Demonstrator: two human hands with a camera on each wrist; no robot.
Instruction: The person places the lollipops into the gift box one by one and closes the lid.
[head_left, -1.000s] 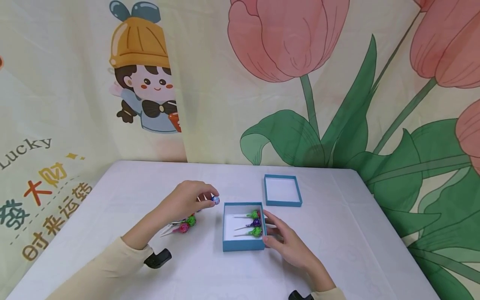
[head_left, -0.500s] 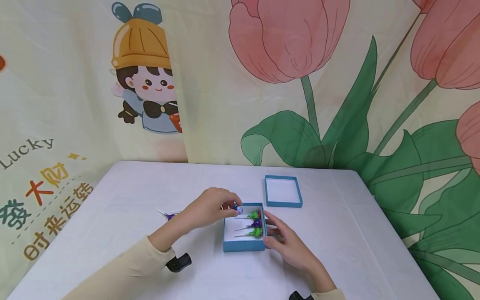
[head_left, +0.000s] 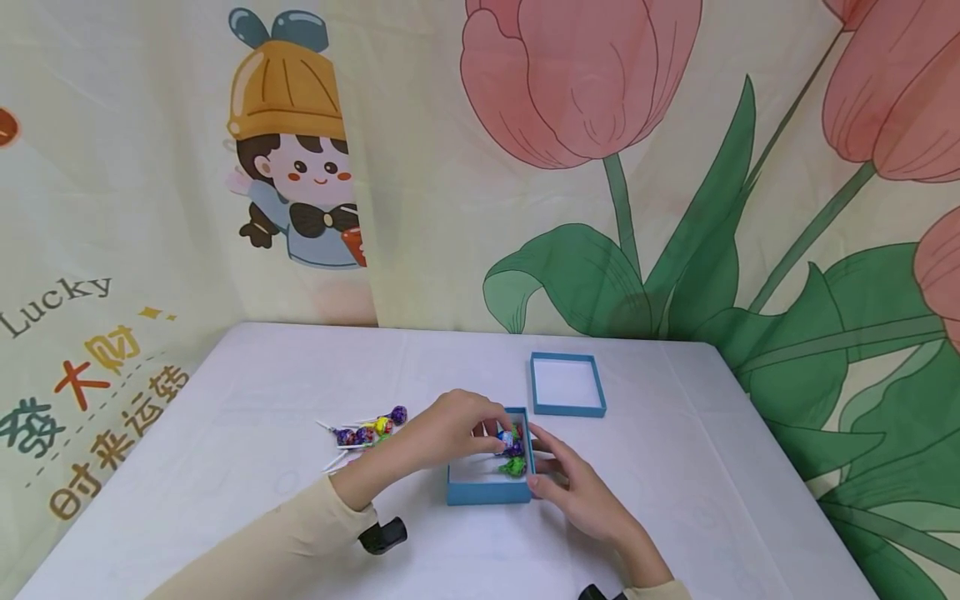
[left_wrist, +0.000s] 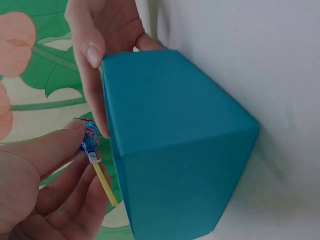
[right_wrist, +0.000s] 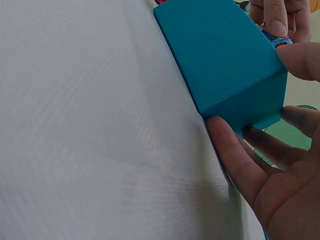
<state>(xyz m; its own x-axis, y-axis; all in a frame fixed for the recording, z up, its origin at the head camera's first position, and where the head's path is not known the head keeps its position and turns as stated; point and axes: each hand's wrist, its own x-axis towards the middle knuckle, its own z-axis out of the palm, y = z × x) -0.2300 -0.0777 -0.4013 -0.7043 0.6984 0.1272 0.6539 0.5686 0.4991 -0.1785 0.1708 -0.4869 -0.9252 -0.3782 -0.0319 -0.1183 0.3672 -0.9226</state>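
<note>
A blue-wrapped lollipop (left_wrist: 90, 137) with a yellow stick is pinched between the thumb and fingers of my left hand (head_left: 461, 429), over the inside of the blue box (head_left: 487, 493). Inside the box, a green-wrapped lollipop (head_left: 513, 467) shows near the front; the others there are partly covered by my left hand. My right hand (head_left: 581, 492) rests against the box's right side. In the right wrist view its fingertips (right_wrist: 217, 125) touch the wall, and the thumb (right_wrist: 300, 60) lies at the rim.
Several lollipops (head_left: 363, 435) in purple, yellow and green wrappers lie left of the box, partly behind my left forearm. A shallow blue lid (head_left: 567, 410) with a white inside lies behind and to the right of the box. A white cloth covers the table (head_left: 675, 467).
My left hand has carried the blue lollipop rightward, from beside the loose lollipops to over the box. My right hand and the box have stayed in place.
</note>
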